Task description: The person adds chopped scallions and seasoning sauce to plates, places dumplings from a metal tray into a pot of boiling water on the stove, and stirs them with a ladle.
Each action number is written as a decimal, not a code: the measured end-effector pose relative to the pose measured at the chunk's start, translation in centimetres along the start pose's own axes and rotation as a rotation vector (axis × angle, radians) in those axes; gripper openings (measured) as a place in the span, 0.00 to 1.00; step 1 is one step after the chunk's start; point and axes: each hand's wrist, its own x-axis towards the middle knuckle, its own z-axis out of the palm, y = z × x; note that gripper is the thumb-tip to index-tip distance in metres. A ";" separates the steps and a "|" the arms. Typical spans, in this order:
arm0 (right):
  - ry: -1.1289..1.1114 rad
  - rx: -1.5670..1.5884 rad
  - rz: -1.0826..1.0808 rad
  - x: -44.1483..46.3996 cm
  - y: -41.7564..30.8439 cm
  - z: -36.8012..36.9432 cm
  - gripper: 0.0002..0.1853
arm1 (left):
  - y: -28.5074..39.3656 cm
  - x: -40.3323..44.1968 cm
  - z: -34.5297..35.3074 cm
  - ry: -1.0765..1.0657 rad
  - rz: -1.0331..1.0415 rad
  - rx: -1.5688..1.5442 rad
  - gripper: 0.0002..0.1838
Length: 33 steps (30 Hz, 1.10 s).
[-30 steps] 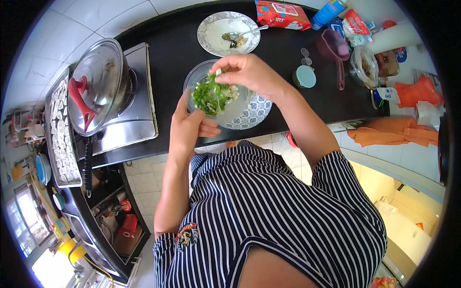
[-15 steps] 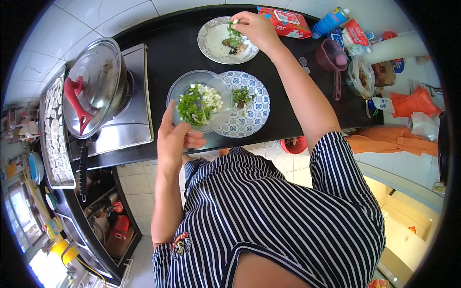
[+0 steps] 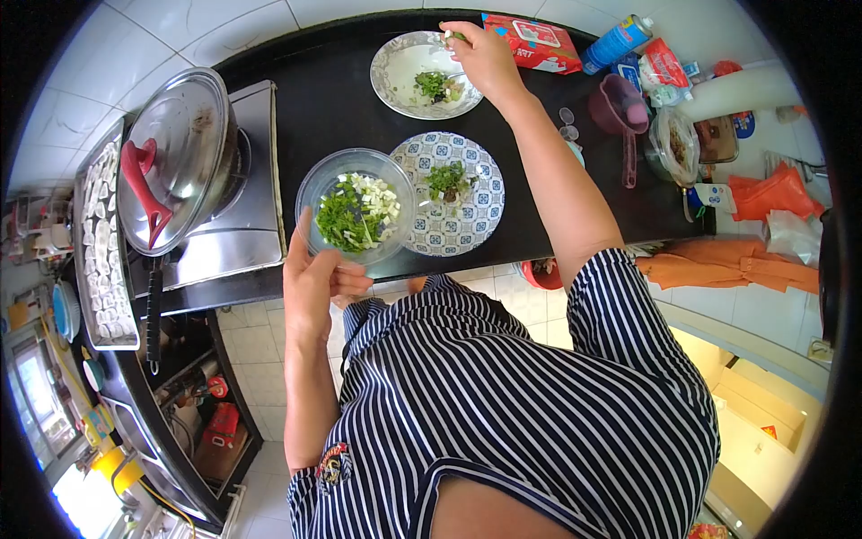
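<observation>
My left hand [image 3: 314, 280] grips the near rim of a clear bowl [image 3: 310, 175], its fingers under the near side. Inside the bowl lie chopped green leaves [image 3: 346, 220] and white scallion pieces [image 3: 379, 199]. The bowl overlaps the left edge of a blue-and-white patterned plate [image 3: 471, 225], which carries a small heap of chopped herbs [image 3: 446, 181]. My right hand [image 3: 485, 61] is over the right rim of a white bowl with a grey patterned edge [image 3: 395, 67], a few scallion bits pinched in its fingertips. Chopped greens [image 3: 434, 86] and some pale and dark bits lie in that bowl.
At left, a lidded pan [image 3: 180, 162] with a red knob stands on the stove, beside a tray of dumplings [image 3: 106, 242]. Along the right back are a red wipes pack [image 3: 532, 43], a blue spray can [image 3: 618, 45], a purple ladle-like cup [image 3: 618, 103] and a bag-covered bowl [image 3: 672, 144].
My left hand and the clear bowl have shifted left, uncovering more of the patterned plate. More greens now lie in the white bowl, and my right hand has moved slightly right with fewer in it.
</observation>
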 end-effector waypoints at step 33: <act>-0.496 0.059 -0.401 -17.9 -12.6 1.1 0.09 | -1.3 -2.7 3.2 -0.058 -0.017 0.031 0.38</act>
